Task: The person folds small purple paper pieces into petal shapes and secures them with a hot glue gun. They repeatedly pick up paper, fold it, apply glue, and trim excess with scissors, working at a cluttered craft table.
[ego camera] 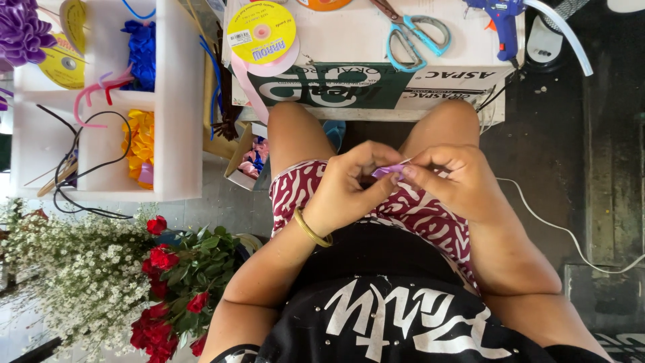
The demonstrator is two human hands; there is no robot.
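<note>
My left hand and my right hand meet over my lap, fingertips pinched together on a small piece of light purple ribbon. Both hands hold it, and most of the ribbon is hidden between the fingers. A yellow bangle sits on my left wrist. I am seated, with my knees against a low box-like table.
On the table lie a yellow ribbon spool with pink ribbon trailing, blue-handled scissors and a blue glue gun. A white shelf unit with ribbon flowers stands at left. Red roses and white filler flowers sit lower left. A white cord runs right.
</note>
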